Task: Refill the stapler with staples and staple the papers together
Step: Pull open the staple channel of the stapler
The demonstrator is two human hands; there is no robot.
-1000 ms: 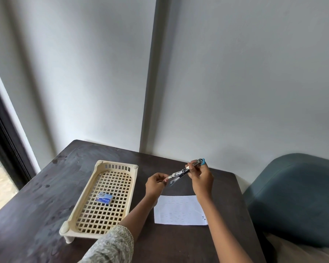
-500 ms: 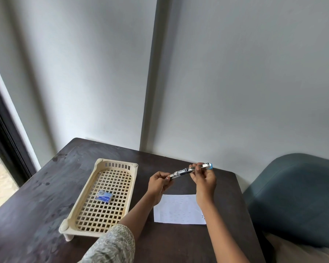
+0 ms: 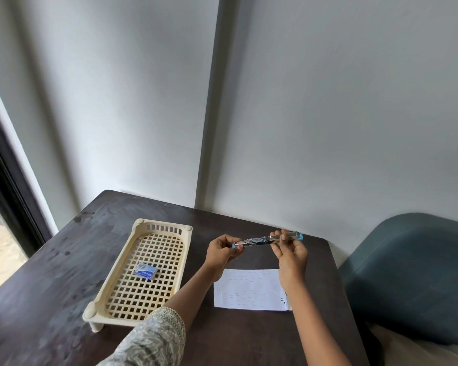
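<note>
Head view, items L to R:

- Window frame (image 3: 3, 196): dark, runs diagonally at far L; bright ground outside below it.
- Table (image 3: 64, 286): dark wood, scuffed top, pushed into a corner of grey walls.
- Tray (image 3: 95, 307): cream plastic lattice w/ short legs, long axis running away from viewer, on L half of table.
- Staple box (image 3: 145, 270): small, blue, lying flat on tray lattice near its middle; one end looks open, contents too small to tell.
- Sleeve (image 3: 154, 339): pale patterned fabric w/ lace cuff, on L forearm, which crosses over tray's near R corner.
- Left hand (image 3: 220, 253): raised above table, fingers curled, pinching L end of stapler.
- Stapler (image 3: 266, 240): held in air betw. both hands, well above paper, nearly level w/ R end slightly higher; opened out into one long strip, metal w/ blue tips at both ends. Staples inside: cannot tell.
- Paper (image 3: 249, 289): white sheet(s) w/ faint print, flat on table below hands, near edge toward viewer; sheet count unclear; R edge partly hidden by R forearm.
- Right hand (image 3: 291, 256): palm toward viewer, fingertips closed on stapler's R half from below/behind.
- Hands apart, joined only via stapler.
- Chair (image 3: 413, 273): teal, padded, just R of table.
</note>
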